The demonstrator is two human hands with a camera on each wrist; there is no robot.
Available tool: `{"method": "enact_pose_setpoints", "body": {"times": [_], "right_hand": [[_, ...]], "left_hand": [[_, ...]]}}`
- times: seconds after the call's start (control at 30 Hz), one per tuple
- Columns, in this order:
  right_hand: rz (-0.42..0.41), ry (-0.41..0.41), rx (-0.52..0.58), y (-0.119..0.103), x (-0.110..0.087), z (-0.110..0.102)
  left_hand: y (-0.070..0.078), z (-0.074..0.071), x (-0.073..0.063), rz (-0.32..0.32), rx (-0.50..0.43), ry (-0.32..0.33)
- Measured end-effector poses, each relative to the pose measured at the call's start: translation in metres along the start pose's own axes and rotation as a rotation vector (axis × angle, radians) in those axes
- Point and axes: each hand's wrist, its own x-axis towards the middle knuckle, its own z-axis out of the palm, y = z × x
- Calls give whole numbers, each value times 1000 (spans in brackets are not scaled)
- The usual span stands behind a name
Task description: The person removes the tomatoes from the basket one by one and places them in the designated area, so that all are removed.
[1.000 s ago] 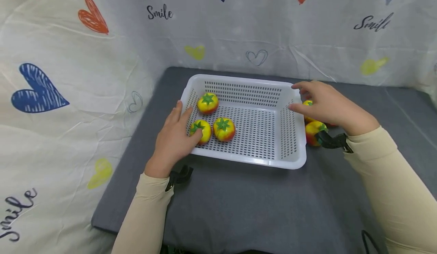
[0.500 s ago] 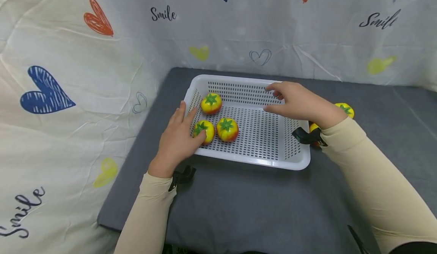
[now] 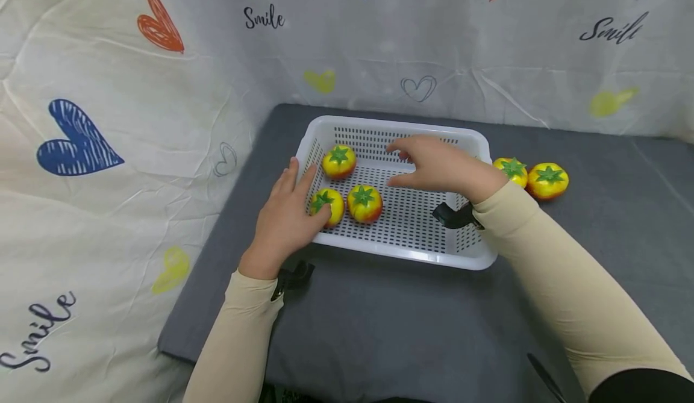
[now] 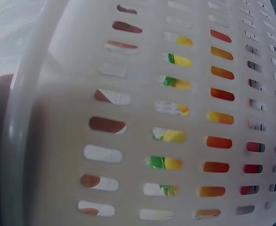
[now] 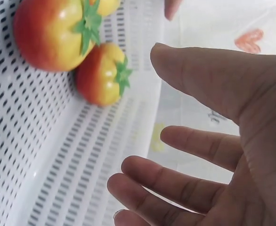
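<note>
A white perforated basket (image 3: 406,258) holds three yellow-and-red toy tomatoes with green leafy tops: one at the back (image 3: 339,161), one nearer the middle (image 3: 365,203) and one at the front left (image 3: 335,211). My left hand (image 3: 287,216) rests at the basket's left rim with fingers extended, its thumb overlapping the front-left tomato. Through the slots of the basket wall (image 4: 58,141), the left wrist view shows bits of skin and tomato. My right hand (image 3: 439,165) hovers over the basket with fingers spread and nothing in its grasp, to the right of the tomatoes.
Two more toy tomatoes, one beside the basket (image 3: 512,169) and one farther right (image 3: 548,181), lie on the dark grey tablecloth (image 3: 401,324). A pale curtain (image 3: 368,41) printed with hearts hangs behind and at the left.
My right hand has moved left from the basket's right rim to over its inside. Two tomatoes outside the basket now show beyond the right sleeve. The left hand stays at the rim.
</note>
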Motion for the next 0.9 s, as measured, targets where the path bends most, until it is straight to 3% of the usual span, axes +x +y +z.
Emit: {"method": "enact_pose_setpoints", "body": {"times": [0.53, 0.77, 0.9], "right_hand": [[-113, -130, -20, -16, 25, 31], [-86, -180, -63, -18, 30, 44], [-111, -174, -56, -19, 33, 48]], "left_hand": [[1, 0, 0, 1, 8, 3], [0, 1, 2, 13, -2, -6], [-2, 0, 2, 10, 4, -1]]}}
